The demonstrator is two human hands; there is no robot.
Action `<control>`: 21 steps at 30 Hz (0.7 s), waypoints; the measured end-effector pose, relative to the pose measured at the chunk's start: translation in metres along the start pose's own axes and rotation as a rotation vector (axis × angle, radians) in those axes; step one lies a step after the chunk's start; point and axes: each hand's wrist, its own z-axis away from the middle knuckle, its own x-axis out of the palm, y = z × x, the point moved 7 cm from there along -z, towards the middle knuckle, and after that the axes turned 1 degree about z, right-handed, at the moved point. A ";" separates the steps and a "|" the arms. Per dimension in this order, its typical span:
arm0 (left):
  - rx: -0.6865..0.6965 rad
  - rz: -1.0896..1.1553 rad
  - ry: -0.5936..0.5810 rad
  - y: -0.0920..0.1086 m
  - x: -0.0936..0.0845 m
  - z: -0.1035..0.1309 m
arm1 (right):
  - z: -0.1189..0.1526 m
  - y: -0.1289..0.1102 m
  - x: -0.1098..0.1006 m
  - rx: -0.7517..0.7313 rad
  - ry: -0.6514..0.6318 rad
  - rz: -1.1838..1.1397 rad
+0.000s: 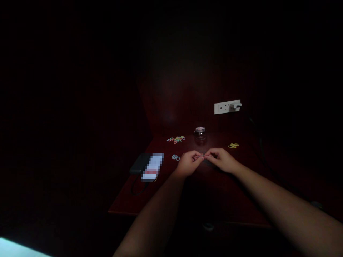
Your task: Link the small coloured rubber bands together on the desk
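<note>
My left hand (pixel 189 164) and my right hand (pixel 222 159) meet above the table, fingertips nearly touching. Both are closed in a pinch on a small rubber band (pixel 203 156), of which only a thin greenish bit shows between the fingers. Left of my left hand lie several light blue rubber bands (pixel 175 157). A few yellow rubber bands (pixel 233 145) are beyond my right hand, to the right. Farther back on the left is a loose pile of mixed-colour rubber bands (pixel 177 139). Behind my hands stands a clear jar (pixel 200 135) with a lid.
A phone (pixel 152 167) with a lit, blurred screen lies on the dark red table (pixel 128 205) at the left, beside a black flat box (pixel 138 163) and a cable (pixel 134 191). A white wall socket (pixel 227 106) holds a plug. The surroundings are very dark.
</note>
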 end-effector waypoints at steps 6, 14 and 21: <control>-0.005 0.004 0.019 -0.005 -0.003 -0.002 | -0.001 -0.004 -0.003 -0.020 0.022 -0.001; -0.019 -0.024 0.062 -0.006 -0.006 -0.001 | -0.001 -0.003 -0.003 -0.024 0.025 0.010; -0.011 -0.033 0.080 -0.007 -0.007 -0.001 | -0.001 0.000 -0.002 -0.011 0.035 -0.062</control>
